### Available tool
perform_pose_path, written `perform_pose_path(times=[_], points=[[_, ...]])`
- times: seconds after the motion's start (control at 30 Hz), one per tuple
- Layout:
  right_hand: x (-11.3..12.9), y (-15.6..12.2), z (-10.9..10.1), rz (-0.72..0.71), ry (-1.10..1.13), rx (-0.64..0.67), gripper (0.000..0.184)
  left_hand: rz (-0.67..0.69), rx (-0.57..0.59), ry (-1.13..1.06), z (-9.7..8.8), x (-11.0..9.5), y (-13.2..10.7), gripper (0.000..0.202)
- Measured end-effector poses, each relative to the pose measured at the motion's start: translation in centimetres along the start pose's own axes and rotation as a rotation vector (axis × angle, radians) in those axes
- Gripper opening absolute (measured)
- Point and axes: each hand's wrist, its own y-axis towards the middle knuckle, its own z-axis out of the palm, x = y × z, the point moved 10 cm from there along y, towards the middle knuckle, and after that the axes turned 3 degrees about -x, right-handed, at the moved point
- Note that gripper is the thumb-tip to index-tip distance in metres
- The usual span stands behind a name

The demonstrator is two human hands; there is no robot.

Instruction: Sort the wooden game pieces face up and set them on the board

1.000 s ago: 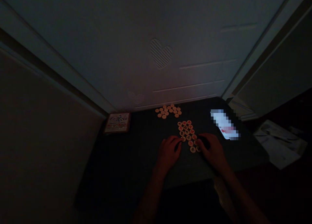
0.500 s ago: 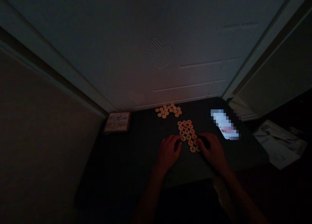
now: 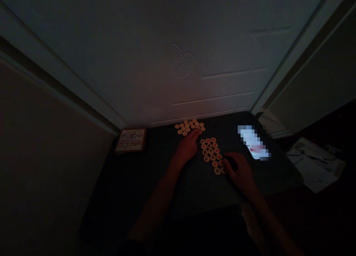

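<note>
Several round xiangqi pieces point(image 3: 211, 151) lie face up in short rows on a dark table, with red or black characters on them. Further back is a cluster of plain-faced xiangqi pieces point(image 3: 184, 128). My left hand point(image 3: 187, 148) reaches to the near right side of that cluster, fingers stretched out and touching or just above a piece there. Beside the lower right of the face-up rows rests my right hand point(image 3: 238, 169), its thumb and fingers curved but apart. Its thumb is at the edge of the lowest pieces and partly covers them.
A flat square box point(image 3: 130, 140) with a printed lid sits at the table's left. A lit phone point(image 3: 253, 143), its screen blurred out, lies at the right. Behind the table point(image 3: 161, 167) rises a pale panel point(image 3: 222, 89) with heart reliefs. Papers point(image 3: 314, 163) lie beyond the right edge.
My left hand has left the face-up rows and moved up and slightly left to the plain-faced cluster. My right hand has stayed by the lower right pieces. The view has shifted slightly.
</note>
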Motion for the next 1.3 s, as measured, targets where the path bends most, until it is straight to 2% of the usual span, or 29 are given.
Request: perform_pose_path(times=[0.1, 0.17, 0.4, 0.57, 0.7, 0.87, 1.07, 1.23, 1.3], points=[[0.1, 0.0, 0.0, -0.006, 0.009, 0.003, 0.03, 0.0, 0.03, 0.062, 0.9, 0.1, -0.1, 0.064], [0.1, 0.0, 0.0, -0.001, 0.002, 0.002, 0.03, -0.004, 0.012, 0.091, 0.8, 0.2, -0.7, 0.06], [0.1, 0.0, 0.0, 0.013, 0.001, 0.008, 0.03, -0.047, -0.078, 0.16, -1.6, -0.1, -4.5, 0.03], [-0.1, 0.0, -0.7, 0.025, 0.031, -0.028, 0.029, -0.07, -0.044, 0.194, -2.8, -1.5, -7.2, 0.014], [0.1, 0.0, -1.5, 0.029, 0.029, -0.07, 0.028, -0.102, -0.039, 0.184, -3.1, -2.7, -9.0, 0.01], [3.0, -2.1, -2.2, -0.034, 0.021, -0.136, 0.02, -0.155, -0.084, 0.082, -2.6, -4.0, -11.4, 0.007], [7.9, -5.8, 1.0, -0.142, 0.198, 0.03, 0.02, -0.206, -0.151, 0.055, -2.2, -4.3, -13.0, 0.007], [8.1, -5.7, 1.6, -0.115, 0.236, 0.04, 0.021, -0.202, -0.105, 0.03, -2.1, -4.5, -12.7, 0.003], [7.9, -5.4, 1.4, -0.111, 0.236, 0.034, 0.021, -0.228, -0.116, 0.029, -2.1, -4.5, -12.6, 0.011]])
